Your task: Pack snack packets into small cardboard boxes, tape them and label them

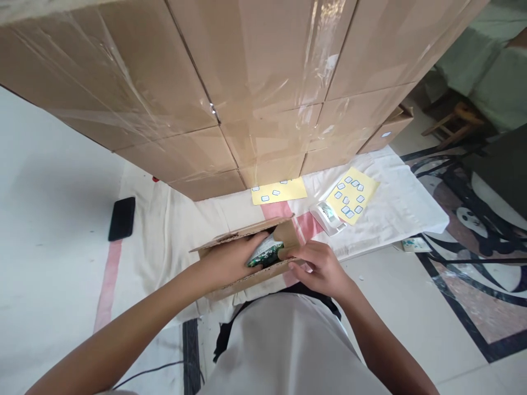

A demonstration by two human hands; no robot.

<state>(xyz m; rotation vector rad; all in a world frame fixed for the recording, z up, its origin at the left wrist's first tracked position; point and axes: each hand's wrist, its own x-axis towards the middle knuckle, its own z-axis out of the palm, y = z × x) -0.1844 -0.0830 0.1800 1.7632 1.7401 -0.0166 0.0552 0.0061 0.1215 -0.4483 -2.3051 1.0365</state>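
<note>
Inside the open box (256, 278), my left hand (236, 256) touches a green-and-white packet (267, 250); I cannot tell whether it grasps it. My right hand (319, 266) pinches the box's near edge. Beyond the box stand stacked cartons (267, 71).

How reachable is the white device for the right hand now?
Probably yes: the white device sits just beyond the right hand, with only cloth visibly between them. That hand is at the edge of the small carton, though, so it would likely have to leave that first.
</note>
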